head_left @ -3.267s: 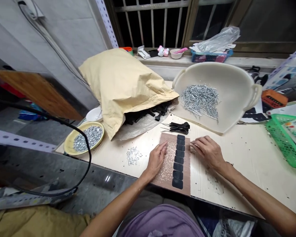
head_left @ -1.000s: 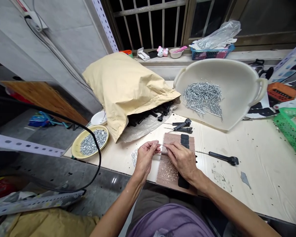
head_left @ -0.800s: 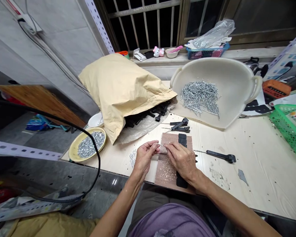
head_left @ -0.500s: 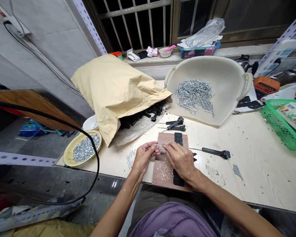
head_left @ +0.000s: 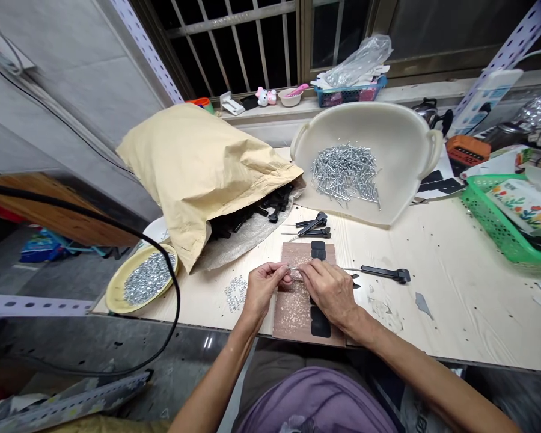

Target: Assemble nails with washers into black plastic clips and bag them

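Note:
My left hand (head_left: pixel 264 288) is pinched at the left end of a thin silvery metal pin (head_left: pixel 293 269). The fingertips of my right hand (head_left: pixel 329 291) close on the pin's other end; whether a smaller part sits in either pinch is too small to tell. Both hands hover over a brown board (head_left: pixel 293 313) with worn, speckled patches and black pads (head_left: pixel 320 322) along its right side. Left of the board lie small shiny metal pieces (head_left: pixel 235 293). A black plastic piece with a metal rod (head_left: pixel 385 273) lies to the right, and several similar black pieces (head_left: pixel 313 227) lie behind.
A paper sack (head_left: pixel 207 162) spills black parts at back left. A white basin (head_left: pixel 401 150) holds many metal pins. The yellow bowl (head_left: pixel 112 294) of small metal pieces stands near the table's left edge, by a hanging black cable (head_left: pixel 179 300). A green basket (head_left: pixel 491 222) is at right.
The view has shifted slightly, so the whole scene sits a little further left. Both hands keep their pinch on the pin, with the fingertips barely moved.

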`<state>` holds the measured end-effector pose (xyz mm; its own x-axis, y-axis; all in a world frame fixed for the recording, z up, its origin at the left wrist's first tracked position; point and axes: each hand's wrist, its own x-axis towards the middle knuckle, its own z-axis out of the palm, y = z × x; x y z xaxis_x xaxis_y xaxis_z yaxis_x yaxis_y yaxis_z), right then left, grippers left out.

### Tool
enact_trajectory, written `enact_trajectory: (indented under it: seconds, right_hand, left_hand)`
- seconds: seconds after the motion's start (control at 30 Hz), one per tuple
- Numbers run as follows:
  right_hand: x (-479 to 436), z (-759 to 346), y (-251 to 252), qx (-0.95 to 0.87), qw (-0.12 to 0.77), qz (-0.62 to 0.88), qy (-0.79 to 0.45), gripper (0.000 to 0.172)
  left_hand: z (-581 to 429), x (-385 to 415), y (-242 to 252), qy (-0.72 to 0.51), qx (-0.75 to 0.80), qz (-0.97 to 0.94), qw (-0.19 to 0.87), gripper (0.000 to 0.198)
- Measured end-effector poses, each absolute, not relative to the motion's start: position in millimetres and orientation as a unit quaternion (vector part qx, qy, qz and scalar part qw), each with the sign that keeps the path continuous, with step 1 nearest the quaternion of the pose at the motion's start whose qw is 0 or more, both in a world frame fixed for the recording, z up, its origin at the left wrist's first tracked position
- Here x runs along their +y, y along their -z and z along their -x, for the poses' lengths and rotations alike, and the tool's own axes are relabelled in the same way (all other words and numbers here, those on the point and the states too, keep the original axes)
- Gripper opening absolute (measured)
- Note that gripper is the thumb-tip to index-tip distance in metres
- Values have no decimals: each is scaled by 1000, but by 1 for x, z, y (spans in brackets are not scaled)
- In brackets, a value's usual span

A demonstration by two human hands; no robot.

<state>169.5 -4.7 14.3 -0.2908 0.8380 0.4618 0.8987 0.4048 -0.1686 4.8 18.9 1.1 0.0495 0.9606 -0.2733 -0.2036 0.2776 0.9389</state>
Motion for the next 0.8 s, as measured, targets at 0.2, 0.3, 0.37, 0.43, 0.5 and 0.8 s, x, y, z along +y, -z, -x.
enact_trajectory:
  seconds: [0.2,0.3,0.37,0.43,0.5,0.8]
  right_hand:
    - [-2,-176,-11,-810,247,527,74,22]
    - [-2,-178,-8,-812,246,525,71,21]
    - [-1,-178,-6,-816,239,521,75,20]
    - [-1,-179,-4,-822,232,515,79,19]
    - [0,-179,-4,-823,231,514,71,20]
    - [2,-184,1,-817,251,519,27,19]
  left_hand:
    - [-4,21,-2,-438,514,-407,615,34]
    - [-4,22,-2,-430,512,-417,616,33]
    - [-5,22,-3,-423,512,-418,620,32]
    - [-5,23,-4,-418,512,-419,623,32]
    - [-6,24,-4,-417,515,-420,620,33]
    - [-5,25,-3,-411,508,-408,638,33]
